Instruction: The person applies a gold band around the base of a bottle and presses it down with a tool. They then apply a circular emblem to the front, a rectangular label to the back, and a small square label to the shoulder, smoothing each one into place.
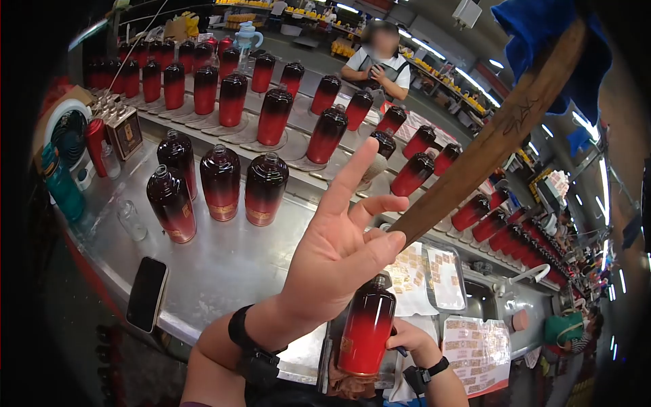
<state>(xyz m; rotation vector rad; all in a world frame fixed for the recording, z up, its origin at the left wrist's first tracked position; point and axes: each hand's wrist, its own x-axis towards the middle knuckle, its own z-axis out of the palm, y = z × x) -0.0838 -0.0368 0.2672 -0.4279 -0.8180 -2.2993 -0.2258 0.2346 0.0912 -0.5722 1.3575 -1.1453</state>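
Note:
My left hand point(332, 254) is raised over the steel worktop, index finger stretched upward and the other fingers loosely bent and apart. Its thumb tip overlaps the lower end of a wooden bar point(475, 159) in this view. Below it, a glossy red bottle point(368, 329) with a black shoulder stands on a crumpled brown cloth point(352, 384), a faint gold patch on its lower left side. At the bottle's right side, my right hand point(415, 341) is closed around a small dark-blue tool point(401, 351), mostly hidden by the fingers; the thumb reaches the bottle.
Several more red-black bottles stand on the worktop point(251, 264) at left and along the conveyor point(230, 136) behind. A phone point(147, 294) lies at the front-left edge. Sheets of gold decals point(475, 353) lie at right, near a sink point(480, 295). Across the conveyor is a person point(380, 64).

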